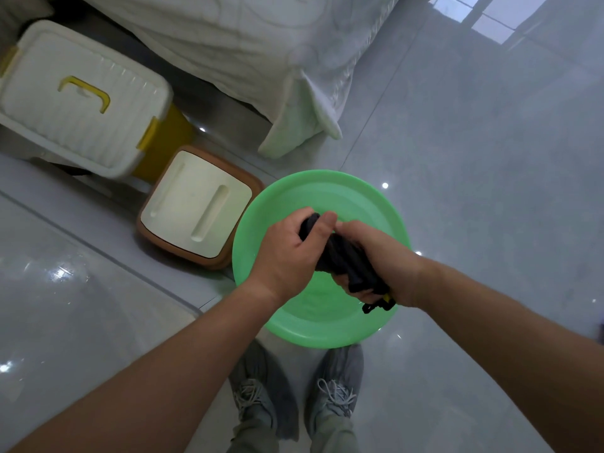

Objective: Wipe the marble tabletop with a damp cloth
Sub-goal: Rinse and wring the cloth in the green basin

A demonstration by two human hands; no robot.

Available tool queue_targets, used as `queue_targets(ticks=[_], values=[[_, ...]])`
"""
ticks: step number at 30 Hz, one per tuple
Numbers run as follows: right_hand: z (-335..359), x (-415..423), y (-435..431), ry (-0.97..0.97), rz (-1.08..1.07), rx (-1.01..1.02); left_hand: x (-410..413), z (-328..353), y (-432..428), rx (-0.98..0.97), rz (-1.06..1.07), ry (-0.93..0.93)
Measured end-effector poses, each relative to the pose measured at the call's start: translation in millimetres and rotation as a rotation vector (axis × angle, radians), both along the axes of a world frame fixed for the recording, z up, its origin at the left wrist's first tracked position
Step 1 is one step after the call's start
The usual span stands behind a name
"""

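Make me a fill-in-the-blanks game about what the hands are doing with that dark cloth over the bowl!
1. Both hands, the left hand and the right hand, grip the dark ____.
2. The cloth is held above a basin whose colour is ____.
3. The basin stands on the ____, just in front of the grey shoes.
4. Left of the basin is a brown stool with a ____ top.

Missing words: cloth; green; floor; cream

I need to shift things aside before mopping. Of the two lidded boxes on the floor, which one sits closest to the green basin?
The small brown box with the cream lid: it sits right against the green basin's left rim. The big white bin with yellow latches lies farther back.
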State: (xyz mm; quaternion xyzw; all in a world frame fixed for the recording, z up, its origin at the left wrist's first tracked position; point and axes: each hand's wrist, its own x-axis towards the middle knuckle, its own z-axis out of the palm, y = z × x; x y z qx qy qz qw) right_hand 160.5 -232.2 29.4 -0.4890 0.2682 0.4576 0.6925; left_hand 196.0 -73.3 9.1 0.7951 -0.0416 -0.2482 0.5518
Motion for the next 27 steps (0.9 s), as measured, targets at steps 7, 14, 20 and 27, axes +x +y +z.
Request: queue_targets(ticks=[7,14,20,27], values=[[-16.0,-10.6,21.6,-0.681,0.219,-0.752,-7.7,-7.6,-7.3,0.229,0.097,0.264],[-49.8,-16.9,29.3,-1.165,0.317,-1.053,-10.9,-19.7,-2.3,0.265,0.222,0.626],[-58.8,-19.8,27.0,-1.341,0.386,-1.037,-21.9,-18.1,-0.2,0.217,0.298,0.79],[-49.6,-21.6,25.7,-0.662,0.014,-0.693,-17.7,-15.8,3.5,0.268,0.173,0.445]])
